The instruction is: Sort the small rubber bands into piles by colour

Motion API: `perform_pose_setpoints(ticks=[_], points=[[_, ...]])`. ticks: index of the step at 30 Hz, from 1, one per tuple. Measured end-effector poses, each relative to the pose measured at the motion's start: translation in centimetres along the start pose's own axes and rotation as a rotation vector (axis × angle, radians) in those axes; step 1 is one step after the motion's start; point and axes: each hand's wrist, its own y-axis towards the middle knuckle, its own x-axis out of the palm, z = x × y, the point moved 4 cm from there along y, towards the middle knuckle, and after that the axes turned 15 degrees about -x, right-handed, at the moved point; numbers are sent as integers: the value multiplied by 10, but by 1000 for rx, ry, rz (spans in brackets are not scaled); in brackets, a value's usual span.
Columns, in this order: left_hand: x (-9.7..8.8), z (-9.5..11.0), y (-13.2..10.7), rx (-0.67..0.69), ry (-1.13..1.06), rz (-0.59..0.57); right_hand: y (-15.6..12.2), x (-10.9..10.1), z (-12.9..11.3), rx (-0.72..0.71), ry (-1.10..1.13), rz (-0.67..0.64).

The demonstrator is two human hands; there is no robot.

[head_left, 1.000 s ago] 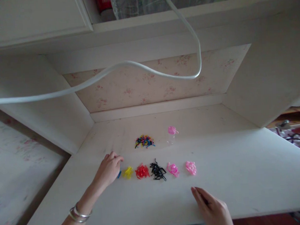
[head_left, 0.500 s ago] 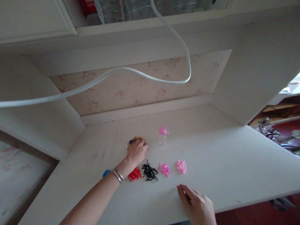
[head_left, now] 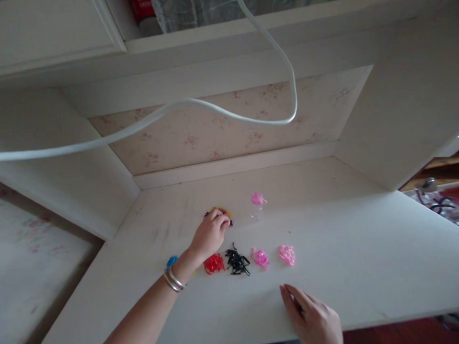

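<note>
The pile of mixed-color bands point(head_left: 227, 211) lies on the counter point(head_left: 354, 247), partly covered by the left grip point(head_left: 211, 232). Fingers of the left and right grip point(head_left: 314, 314) curl inward; contents cannot be determined. Handling: presumably light, soft, elastic; pinch singly.

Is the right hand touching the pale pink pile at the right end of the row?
Apart: the head view shows bare white tabletop between the right hand and the pale pink pile.
</note>
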Motion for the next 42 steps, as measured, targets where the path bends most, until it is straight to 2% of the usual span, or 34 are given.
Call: perform_pose_setpoints(ticks=[3,6,11,14,17,21,27,29,31,34,36,40,42], points=[[-19,-26,-12,-88,-81,48,-1,-2,-1,-6,-19,30],[-29,-60,-34,-241,-178,62,-2,-5,-3,-41,-15,80],[-31,-111,-77,-468,-143,22,-5,-1,2,-122,-19,140],[-29,-133,-95,-534,-74,9,-8,4,6,-136,-9,117],[-27,-147,-103,-555,-35,2,-11,8,10,-89,-6,24],[-28,-154,-105,-566,-87,-3,-13,12,13,-3,18,-40],[-47,-157,-117,-613,-224,133,-5,6,11,160,208,-55],[-49,-161,-128,-667,-300,166,9,0,-1,159,329,-92],[-45,-166,-143,-761,-403,172,31,-9,-22,89,402,-131],[-30,-173,-168,-899,-576,207,77,-18,-58,-54,390,-232],[-21,-176,-180,-935,-659,263,111,-18,-79,-149,327,-288],[-13,-177,-190,-921,-728,343,164,9,-104,-239,24,-527],[-14,-176,-190,-927,-742,362,183,26,-109,-243,-58,-583]])
